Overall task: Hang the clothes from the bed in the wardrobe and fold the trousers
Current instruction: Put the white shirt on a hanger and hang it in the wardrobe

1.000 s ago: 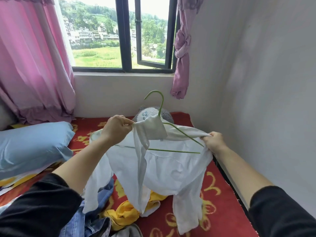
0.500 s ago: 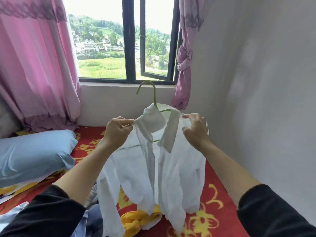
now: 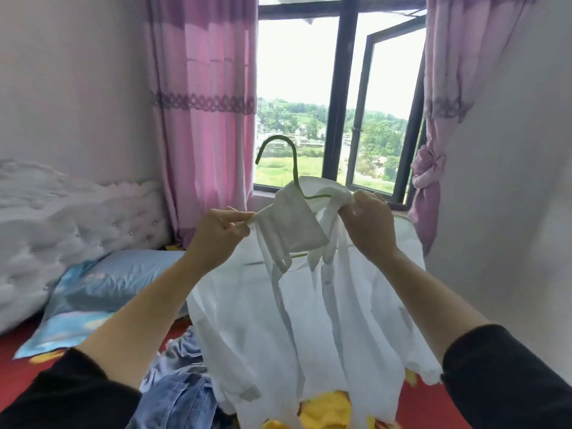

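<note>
White shirt [image 3: 309, 311] hangs on a green wire hanger [image 3: 295, 162], held up in the air over the bed [image 3: 427, 407]. Its hem is above a heap of blue denim trousers [image 3: 182, 394] and a yellow garment [image 3: 325, 410] on the red cover. The left hand [image 3: 216, 236] pinches the tip of one collar flap. The right hand [image 3: 368, 227] grips the other collar side with curled fingers. A pale blue pillow [image 3: 102, 292] lies at the bed's head edge, beside the padded headboard [image 3: 77, 218]
</note>
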